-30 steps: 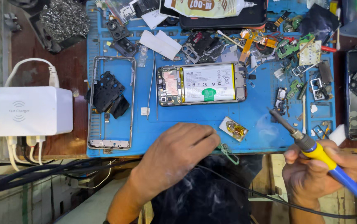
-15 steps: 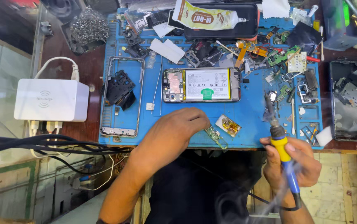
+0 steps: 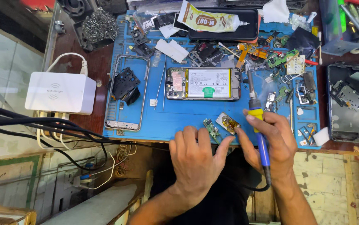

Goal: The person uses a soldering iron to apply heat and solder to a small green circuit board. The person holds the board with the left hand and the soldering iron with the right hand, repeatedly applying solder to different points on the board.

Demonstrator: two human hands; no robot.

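**Iron poised over a small board at the mat's near edge**

The left hand (image 3: 196, 160) lies flat at the near edge of the blue mat (image 3: 179, 121), fingers together and stretched out, their tips beside a small green board (image 3: 212, 128); they pin or steady it rather than clasp anything. The right hand (image 3: 271, 141) has its fingers clamped on a soldering iron (image 3: 255, 112) with a yellow and blue grip, its tip pointing far, toward the opened phone (image 3: 203, 83) in the middle of the mat. A gold flex part (image 3: 228, 122) lies just right of the board. The phone is already open, battery showing, with its frame (image 3: 127, 93) set aside on the left. The iron's tip is well apart from the board, so soldering there looks not yet begun.
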